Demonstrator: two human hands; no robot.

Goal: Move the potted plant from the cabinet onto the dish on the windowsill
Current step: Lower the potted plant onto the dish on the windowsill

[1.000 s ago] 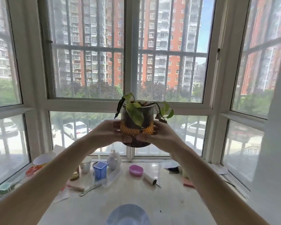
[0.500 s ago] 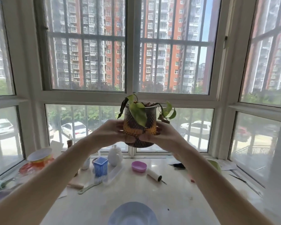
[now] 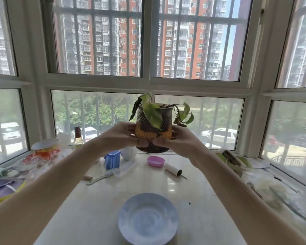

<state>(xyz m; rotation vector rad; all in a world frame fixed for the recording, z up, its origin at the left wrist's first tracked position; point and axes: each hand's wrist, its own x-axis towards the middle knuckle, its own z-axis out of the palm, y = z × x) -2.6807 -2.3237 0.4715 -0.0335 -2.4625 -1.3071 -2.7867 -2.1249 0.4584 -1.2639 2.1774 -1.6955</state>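
I hold the potted plant (image 3: pixel 154 128) in the air in front of the window, upright, well above the sill. It is a dark textured glass pot with an orange band and a few drooping green leaves. My left hand (image 3: pixel 121 137) grips its left side and my right hand (image 3: pixel 177 142) grips its right side, fingers wrapped under the lower half. The dish (image 3: pixel 148 218), a pale blue-white round plate, lies on the windowsill (image 3: pixel 201 200) near the bottom centre, nearer to me than the pot, with nothing on it.
Along the back of the sill lie a pink oval box (image 3: pixel 156 161), a small roll (image 3: pixel 172 169), a blue striped cup (image 3: pixel 112 159), a white brush (image 3: pixel 102 176) and a bottle (image 3: pixel 77 137). Colourful containers (image 3: pixel 45 152) crowd the left side; papers and a green tray (image 3: pixel 235 161) the right.
The view has tilted down, so the whole dish now shows at the bottom. The pot sits lower in the view, still held in both hands the same way.
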